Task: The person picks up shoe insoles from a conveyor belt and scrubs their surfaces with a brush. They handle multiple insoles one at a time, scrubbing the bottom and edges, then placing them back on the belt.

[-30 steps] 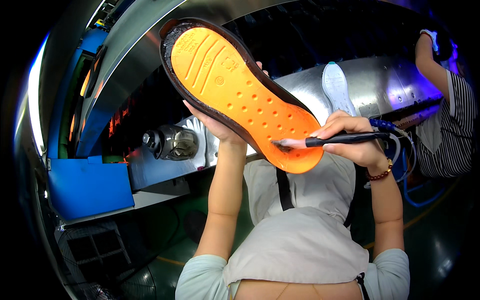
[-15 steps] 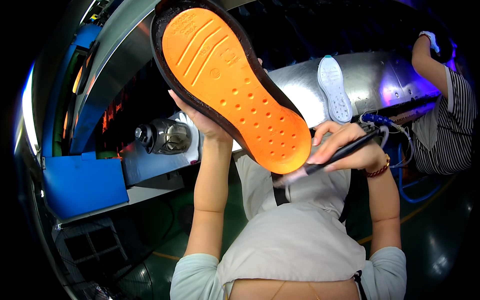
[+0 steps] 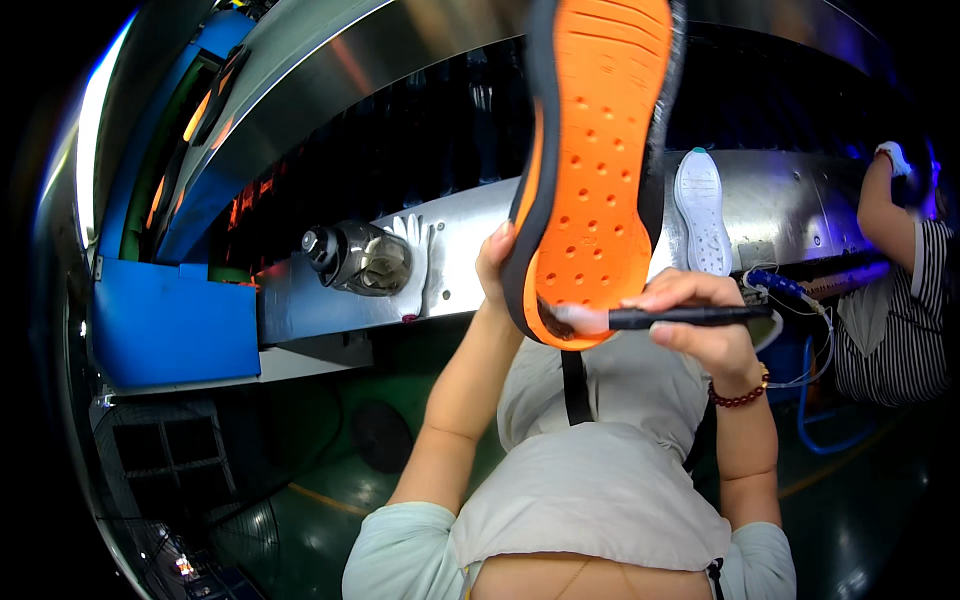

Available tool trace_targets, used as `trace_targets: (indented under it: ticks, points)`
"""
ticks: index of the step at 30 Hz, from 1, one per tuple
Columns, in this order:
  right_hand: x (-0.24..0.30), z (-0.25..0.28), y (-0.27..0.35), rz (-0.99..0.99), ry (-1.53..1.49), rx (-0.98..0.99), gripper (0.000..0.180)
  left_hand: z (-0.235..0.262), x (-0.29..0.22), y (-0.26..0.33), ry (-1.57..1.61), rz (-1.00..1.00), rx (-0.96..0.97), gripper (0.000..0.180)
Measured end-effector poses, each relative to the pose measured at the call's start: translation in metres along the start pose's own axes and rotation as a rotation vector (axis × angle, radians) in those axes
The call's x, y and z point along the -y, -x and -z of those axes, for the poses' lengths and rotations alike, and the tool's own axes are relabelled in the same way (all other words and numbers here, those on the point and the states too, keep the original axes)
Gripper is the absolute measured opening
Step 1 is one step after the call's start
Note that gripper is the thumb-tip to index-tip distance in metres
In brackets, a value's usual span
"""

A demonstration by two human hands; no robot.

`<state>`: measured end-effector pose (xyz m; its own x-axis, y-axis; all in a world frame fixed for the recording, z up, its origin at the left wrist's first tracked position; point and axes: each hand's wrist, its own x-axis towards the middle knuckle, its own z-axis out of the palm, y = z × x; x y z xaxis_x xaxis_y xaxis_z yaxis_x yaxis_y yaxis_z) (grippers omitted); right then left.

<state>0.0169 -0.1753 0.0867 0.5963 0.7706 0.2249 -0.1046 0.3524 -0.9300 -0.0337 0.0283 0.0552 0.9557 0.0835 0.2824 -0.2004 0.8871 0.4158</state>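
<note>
Swung upright since half a second ago, the orange shoe sole now stands nearly vertical before you, its toe end out past the top edge of the view, where it earlier lay slanted. Your left hand grips its lower edge from behind, fingers wrapped around the black rim. Your right hand pinches a black brush tool held level, its pale tip touching the sole's bottom end. To do this well, you likely want the sole kept steady and the tip drawn evenly along the rim, not over the dotted orange face. Beyond, a white sole lies on the metal conveyor surface, with a clear jar and a white glove to your left. A blue panel sits further left, with no readable labels or signs in view. Another person's arm reaches up at far right.
</note>
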Motion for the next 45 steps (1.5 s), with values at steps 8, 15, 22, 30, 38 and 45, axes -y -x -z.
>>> trace_targets:
  ticks: [8, 15, 22, 30, 38, 45]
  points:
    - [0.019, 0.012, -0.013, 0.042, 0.37, 0.286, 0.021, -0.001, -0.028, -0.006, -0.081, 0.532, -0.106, 0.043]
    - [0.048, 0.016, -0.022, 0.057, 0.475, 0.576, 0.017, -0.021, -0.034, -0.004, -0.29, 0.897, -0.385, 0.038]
    - [0.055, 0.024, -0.023, -0.005, 0.717, 0.761, 0.012, -0.029, -0.044, -0.003, -0.397, 1.029, -0.425, 0.043]
    - [0.059, 0.029, -0.022, -0.168, 0.898, 0.827, 0.014, -0.031, -0.055, 0.003, -0.587, 1.055, -0.467, 0.042]
    - [0.048, 0.051, -0.01, 0.021, 0.532, 0.474, 0.019, -0.031, -0.076, 0.02, -0.586, 0.906, -0.557, 0.037]
    - [0.05, 0.069, 0.003, 0.044, 0.551, 0.282, 0.021, -0.01, -0.087, 0.027, -0.289, 0.787, -0.511, 0.036]
